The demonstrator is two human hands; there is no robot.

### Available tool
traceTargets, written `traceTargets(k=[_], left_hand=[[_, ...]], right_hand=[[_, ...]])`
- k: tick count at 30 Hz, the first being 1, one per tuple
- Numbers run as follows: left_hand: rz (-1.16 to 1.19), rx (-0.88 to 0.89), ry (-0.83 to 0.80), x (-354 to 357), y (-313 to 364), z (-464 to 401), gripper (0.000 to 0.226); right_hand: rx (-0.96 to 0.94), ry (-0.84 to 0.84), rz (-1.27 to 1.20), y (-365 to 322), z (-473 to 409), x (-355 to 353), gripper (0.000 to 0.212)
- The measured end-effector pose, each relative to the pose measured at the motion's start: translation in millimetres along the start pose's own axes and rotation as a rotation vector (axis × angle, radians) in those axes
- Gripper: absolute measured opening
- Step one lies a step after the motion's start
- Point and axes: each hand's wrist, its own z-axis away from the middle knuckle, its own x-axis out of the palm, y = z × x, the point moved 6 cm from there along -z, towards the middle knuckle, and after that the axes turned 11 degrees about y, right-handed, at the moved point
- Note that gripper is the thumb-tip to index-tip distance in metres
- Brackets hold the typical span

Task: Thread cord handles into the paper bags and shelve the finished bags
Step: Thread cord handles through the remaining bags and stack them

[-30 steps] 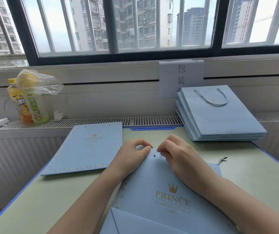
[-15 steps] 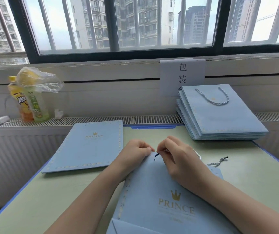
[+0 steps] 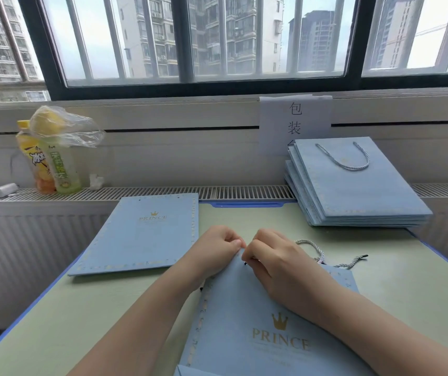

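1. Barred windows stand above a pale green desk with blue edging
2. Flat light-blue paper bag printed PRINCE lies nearest, on the desk
3. Left hand pinches the bag's top edge with curled fingers
4. Right hand pinches the twisted grey-white cord, which trails right
5. Stack of corded light-blue bags sits far right; a plain light-blue bag lies left

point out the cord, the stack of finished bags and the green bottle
cord (image 3: 322, 256): head view, twisted loop right of the hands
stack of finished bags (image 3: 353, 191): head view, top bag's face
green bottle (image 3: 62, 169): head view, label
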Motion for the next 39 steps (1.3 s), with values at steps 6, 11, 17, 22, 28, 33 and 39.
traceTargets(k=[6, 11, 17, 22, 28, 33, 39], left_hand=[[-0.045, 0.018, -0.049, 2.9, -0.8, -0.3, 0.031], [-0.044, -0.006, -0.088, 6.4, -3.5, 0.2, 0.025], [0.016, -0.03, -0.098, 4.8, -1.2, 1.4, 0.021], [0.095, 0.035, -0.146, 0.4, 2.9, 2.0, 0.023], [0.162, 0.012, -0.13, -2.4, -2.6, -1.1, 0.014], [0.464, 0.068, -0.098, -4.0, 9.0, 3.8, 0.017], [0.488, 0.048, -0.08, -7.2, 9.3, 6.7, 0.017]], right_hand=[[0.009, -0.028, -0.069, -3.2, -1.6, 3.5, 0.007], [0.173, -0.039, -0.039, 7.6, 0.6, 9.0, 0.026], [0.221, -0.057, -0.073, 8.0, -0.6, -1.7, 0.022], [0.256, 0.054, -0.11, 15.0, -2.5, -11.8, 0.018], [0.204, 0.157, -0.11, 19.8, -6.8, -17.6, 0.011], [0.154, 0.242, -0.144, 13.7, -12.4, -34.9, 0.013], [0.078, 0.152, -0.18, 2.0, -13.9, -28.1, 0.022]])
